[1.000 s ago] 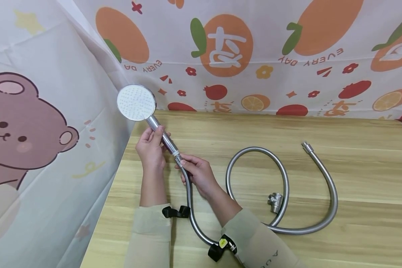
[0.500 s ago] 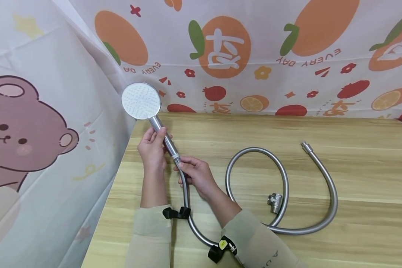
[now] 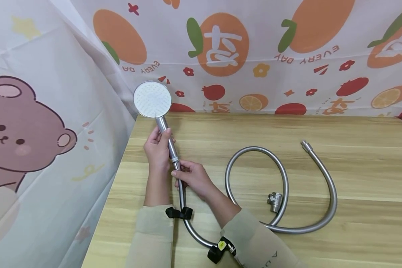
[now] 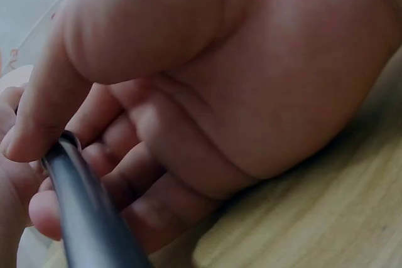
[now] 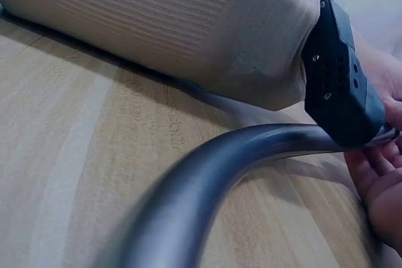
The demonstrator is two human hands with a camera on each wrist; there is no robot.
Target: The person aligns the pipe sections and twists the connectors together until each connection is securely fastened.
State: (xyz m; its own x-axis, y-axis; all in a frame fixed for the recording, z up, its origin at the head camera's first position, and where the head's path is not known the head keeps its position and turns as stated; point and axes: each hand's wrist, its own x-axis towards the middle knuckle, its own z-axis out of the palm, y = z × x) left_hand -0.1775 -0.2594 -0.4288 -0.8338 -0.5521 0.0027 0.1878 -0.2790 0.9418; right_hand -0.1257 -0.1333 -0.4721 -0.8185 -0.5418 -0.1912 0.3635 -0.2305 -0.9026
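Observation:
A chrome shower head (image 3: pixel 152 99) with a white round face is raised over the far left of the table, its face towards the head camera. My left hand (image 3: pixel 158 150) grips its handle, thumb across the front. Just below the handle's end, my right hand (image 3: pixel 195 180) pinches the end of the metal shower hose (image 3: pixel 182 195) between thumb and fingers. Handle and hose end meet in one line. In the left wrist view, the hose (image 4: pixel 91 211) runs up past my left palm. The right wrist view has the hose (image 5: pixel 207 167) curving over the wood.
The rest of the hose loops on the wooden table (image 3: pixel 372 186), its free end fitting (image 3: pixel 306 146) pointing away. A small chrome valve-like fitting (image 3: pixel 274 202) lies inside the loop. A fruit-print curtain (image 3: pixel 221 48) hangs behind, and a bear-print one (image 3: pixel 26 130) at left.
The shower head has swung to the right and now stands more upright. My left hand has shifted slightly right with it. My right hand has come slightly lower, still at the hose end.

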